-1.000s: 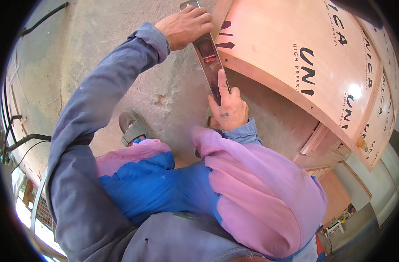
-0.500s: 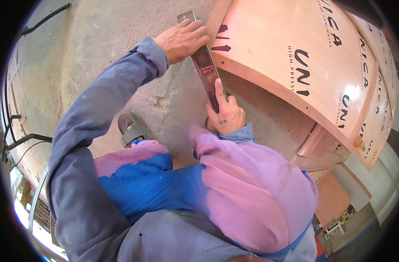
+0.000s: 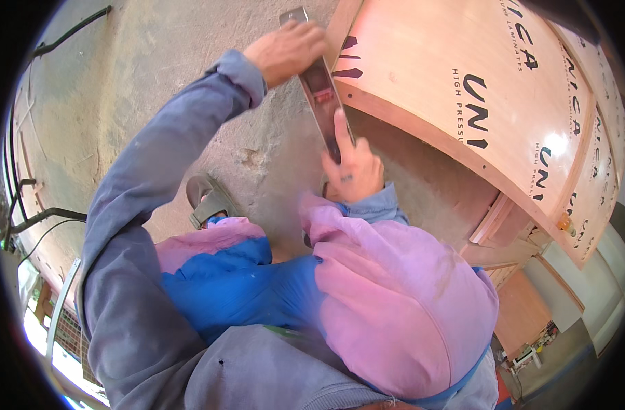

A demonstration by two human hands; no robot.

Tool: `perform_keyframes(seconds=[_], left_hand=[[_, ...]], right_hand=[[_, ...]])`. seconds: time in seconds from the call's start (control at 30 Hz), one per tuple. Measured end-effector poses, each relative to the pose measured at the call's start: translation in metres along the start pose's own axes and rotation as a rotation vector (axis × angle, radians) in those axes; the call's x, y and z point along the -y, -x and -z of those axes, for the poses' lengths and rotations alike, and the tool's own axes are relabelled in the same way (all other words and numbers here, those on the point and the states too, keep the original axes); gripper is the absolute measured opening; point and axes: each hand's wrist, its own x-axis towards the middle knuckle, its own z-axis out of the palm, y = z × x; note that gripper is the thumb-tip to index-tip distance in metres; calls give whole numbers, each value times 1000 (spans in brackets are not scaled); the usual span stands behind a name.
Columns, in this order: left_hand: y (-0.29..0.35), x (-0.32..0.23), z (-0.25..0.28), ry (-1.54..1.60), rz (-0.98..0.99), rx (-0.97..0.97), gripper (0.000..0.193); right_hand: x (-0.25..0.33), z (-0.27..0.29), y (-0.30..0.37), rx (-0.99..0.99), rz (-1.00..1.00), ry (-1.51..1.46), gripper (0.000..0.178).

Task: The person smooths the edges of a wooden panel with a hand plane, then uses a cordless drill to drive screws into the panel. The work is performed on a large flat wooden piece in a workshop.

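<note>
A long, narrow metal hand plane (image 3: 320,83) lies along the near left edge of a laminate-faced wooden panel (image 3: 415,61). Its shiny face reflects dark and reddish patches. My left hand (image 3: 285,52) is closed over the far end of the plane, blurred by motion, beside the panel's corner. Round the near end, my right hand (image 3: 359,169) keeps its grip with the index finger stretched along the metal. The handle parts beneath both hands are hidden. Whether the plane touches the panel edge along its whole length, I cannot tell.
More printed panels (image 3: 592,130) extend to the right. Under the near panel are wooden strips (image 3: 493,217). Black metal bars (image 3: 46,217) stand at the left over the rough concrete floor (image 3: 169,41). My sandalled foot (image 3: 213,201) rests below my left forearm.
Both hands and the plane have shifted slightly away from me along the panel's edge. The grip looks the same, and the panel has barely moved in view.
</note>
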Motion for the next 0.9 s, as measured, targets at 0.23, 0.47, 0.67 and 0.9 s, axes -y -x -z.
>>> perform_keyframes(seconds=[0.23, 0.47, 0.67, 0.9], left_hand=[[-15, 11, 4, -38, -28, -80, 37], [2, -8, -3, -23, 63, 27, 36], [-28, 14, 6, -51, -7, -157, 24], [-6, -26, -2, -14, 73, -4, 36]], right_hand=[[5, -7, -22, -49, -39, -9, 93], [2, 7, 2, 19, -9, -25, 91], [-1, -1, -31, -23, -51, -43, 90], [-14, 7, 11, -28, 29, -118, 87]])
